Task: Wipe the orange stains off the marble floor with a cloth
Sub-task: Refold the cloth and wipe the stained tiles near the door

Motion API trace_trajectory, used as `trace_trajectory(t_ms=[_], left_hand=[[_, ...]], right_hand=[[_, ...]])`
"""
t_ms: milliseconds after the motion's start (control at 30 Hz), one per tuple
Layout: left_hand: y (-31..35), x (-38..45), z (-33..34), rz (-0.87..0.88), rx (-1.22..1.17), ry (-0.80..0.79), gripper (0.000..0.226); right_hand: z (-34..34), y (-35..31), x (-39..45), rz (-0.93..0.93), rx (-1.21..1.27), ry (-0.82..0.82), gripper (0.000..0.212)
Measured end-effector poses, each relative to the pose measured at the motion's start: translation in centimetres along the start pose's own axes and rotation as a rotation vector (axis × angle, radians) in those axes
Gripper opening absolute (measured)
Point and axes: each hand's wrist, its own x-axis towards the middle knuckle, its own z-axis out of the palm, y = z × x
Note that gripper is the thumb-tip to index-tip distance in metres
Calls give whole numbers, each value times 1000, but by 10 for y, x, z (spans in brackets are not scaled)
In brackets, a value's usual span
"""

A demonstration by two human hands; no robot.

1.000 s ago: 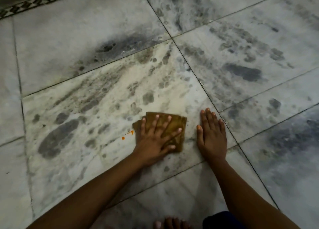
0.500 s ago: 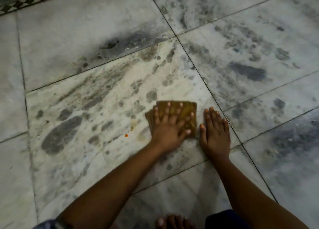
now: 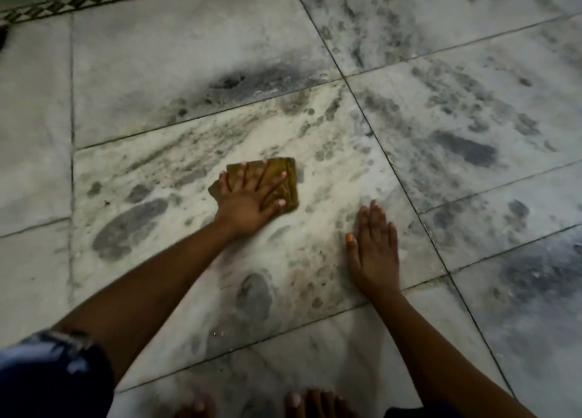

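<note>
Apparently I am near the end: my left hand (image 3: 252,202), fingers spread flat, presses the cloth (image 3: 278,181) onto the middle of the floor (image 3: 157,81) tile, my right hand (image 3: 374,251) rests flat nearby, holding nothing, and no orange stains show, unless some hide beneath the cloth.

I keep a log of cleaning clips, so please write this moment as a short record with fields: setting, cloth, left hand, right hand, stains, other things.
setting: marble floor of large tiles with dark veins and thin joints
cloth: brown cloth, folded, flat on the floor
left hand: left hand presses on the cloth, fingers spread and straight
right hand: right hand lies flat on bare floor, apart from the cloth
stains: no orange stains visible
other things: toes at the bottom edge; patterned border at the top left
</note>
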Motion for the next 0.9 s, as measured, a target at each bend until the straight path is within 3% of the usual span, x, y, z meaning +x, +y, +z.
trace_trajectory(t_ms=[133, 300, 400, 500, 633, 733, 800, 900], left_hand=[[-19, -21, -8, 175, 53, -100, 77], [-19, -119, 32, 507, 230, -46, 56], [-15, -148, 47, 588, 225, 13, 56], [-29, -136, 46, 495, 147, 60, 54], [-54, -82, 22, 127, 20, 85, 55], [-51, -34, -7, -111, -99, -8, 65], [-28, -22, -13, -78, -79, -47, 68], [6, -49, 10, 139, 44, -15, 71]], right_hand=[[12, -24, 3, -111, -10, -66, 64], [10, -25, 2, -108, -40, -73, 64], [8, -25, 3, -103, -35, -63, 64], [6, -24, 3, -97, -40, -76, 64], [8, -24, 3, -104, -48, -65, 64], [9, -24, 4, -96, -51, -76, 64], [8, -25, 4, -97, -60, -75, 64], [7, -25, 4, -89, -41, -66, 62]])
